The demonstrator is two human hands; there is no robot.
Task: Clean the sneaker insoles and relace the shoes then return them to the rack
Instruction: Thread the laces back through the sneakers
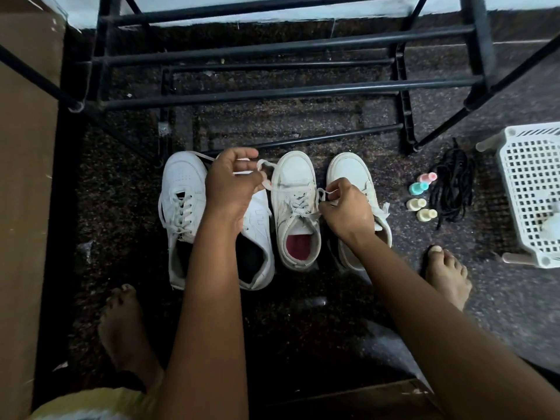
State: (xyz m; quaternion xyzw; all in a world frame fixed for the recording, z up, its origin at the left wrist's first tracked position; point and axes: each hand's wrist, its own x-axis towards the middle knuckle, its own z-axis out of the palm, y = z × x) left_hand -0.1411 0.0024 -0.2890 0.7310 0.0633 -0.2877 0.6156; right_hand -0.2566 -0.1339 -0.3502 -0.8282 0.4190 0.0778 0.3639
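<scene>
Several white sneakers stand in a row on the dark floor below the black shoe rack (272,92). The far-left sneaker (181,207) is laced. Beside it a second sneaker (257,237) lies partly under my left arm. The third sneaker (295,201) has a red insole (300,247) and a white lace (266,174) threaded through its eyelets. My left hand (231,189) pinches one end of this lace, pulled up and left. My right hand (348,210) pinches the other end at the sneaker's right side, covering part of the far-right sneaker (348,168).
Black laces (453,183) lie in a heap right of the shoes, next to several small pastel bottles (421,195). A white perforated plastic basket (533,192) stands at the right edge. A brown panel (27,177) lines the left. My bare feet (448,277) rest on the floor.
</scene>
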